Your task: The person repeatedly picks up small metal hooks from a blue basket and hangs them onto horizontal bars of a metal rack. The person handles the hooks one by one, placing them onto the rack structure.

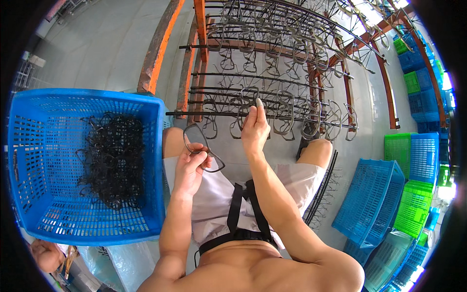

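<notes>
A dark eyeglass frame (209,150) is pinched between the thumb and fingers of my left hand (190,163), above my left thigh. It is tilted, with one rim up and the other toward my lap. My right hand (256,131) reaches up to the front rod (224,114) of a rack, fingers pressed together and a pale cover on one fingertip. Eyeglass frames (284,114) hang from hooks along that rod, close around the right fingertips. Whatever those fingers grip is hidden.
On my left stands a blue plastic basket (44,204) with a heap of black frames (116,160). Orange rack posts (158,53) rise ahead, with several loaded rods behind. Blue crates (365,199) and green crates (413,207) stack at right. Another person (46,255) shows at lower left.
</notes>
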### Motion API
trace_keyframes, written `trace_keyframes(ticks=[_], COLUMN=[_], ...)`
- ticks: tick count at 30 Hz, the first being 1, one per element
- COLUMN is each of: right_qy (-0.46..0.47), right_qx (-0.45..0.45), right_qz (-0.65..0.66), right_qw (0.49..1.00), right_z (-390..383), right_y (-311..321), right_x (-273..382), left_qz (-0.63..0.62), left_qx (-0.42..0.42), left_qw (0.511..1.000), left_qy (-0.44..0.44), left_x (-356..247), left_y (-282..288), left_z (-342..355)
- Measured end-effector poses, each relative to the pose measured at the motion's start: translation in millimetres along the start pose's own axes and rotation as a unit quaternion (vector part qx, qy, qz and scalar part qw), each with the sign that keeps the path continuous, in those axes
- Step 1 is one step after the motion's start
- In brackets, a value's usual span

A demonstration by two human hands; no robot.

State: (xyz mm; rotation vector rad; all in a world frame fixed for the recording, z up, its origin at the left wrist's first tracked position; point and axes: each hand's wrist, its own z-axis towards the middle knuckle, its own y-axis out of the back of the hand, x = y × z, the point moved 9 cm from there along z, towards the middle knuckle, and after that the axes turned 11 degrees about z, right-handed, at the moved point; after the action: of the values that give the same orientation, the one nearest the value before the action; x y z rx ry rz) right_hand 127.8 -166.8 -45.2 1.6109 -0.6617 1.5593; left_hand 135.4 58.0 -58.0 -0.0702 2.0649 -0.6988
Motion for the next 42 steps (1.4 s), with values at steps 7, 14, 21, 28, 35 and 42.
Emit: trace_keyframes(ticks=[7,14,21,28,35,42], right_qy=[0.028,-0.036,-0.011,0.109,-0.063,-0.09], right_qx=[0.011,0.019,0.105,0.312,0.04,-0.068], right_qz=[-0.027,0.106,-0.034,0.046,0.23,0.157], right_qw=[0.999,0.994,0.994,0.943,0.97,0.981], right_z=[-2,0,-11,-73,-48,-45], right_y=[-9,-2,10,-20,-44,-53], right_x=[6,-2,19,74,5,-6], left_qz=[0.006,0.008,0.012,0.053,0.344,0.326], left_qx=[0.017,0.008,0.005,-0.013,-0.148,-0.115], left_qw=[1.0,1.0,1.0,0.993,0.906,0.926], left_qy=[-0.002,-0.011,-0.015,-0.109,-0.199,-0.149], left_x=[1,-1,-8,-25,-49,-35], left_y=[-15,-10,-16,-31,-22,-9], left_z=[1,-3,-1,17,57,94])
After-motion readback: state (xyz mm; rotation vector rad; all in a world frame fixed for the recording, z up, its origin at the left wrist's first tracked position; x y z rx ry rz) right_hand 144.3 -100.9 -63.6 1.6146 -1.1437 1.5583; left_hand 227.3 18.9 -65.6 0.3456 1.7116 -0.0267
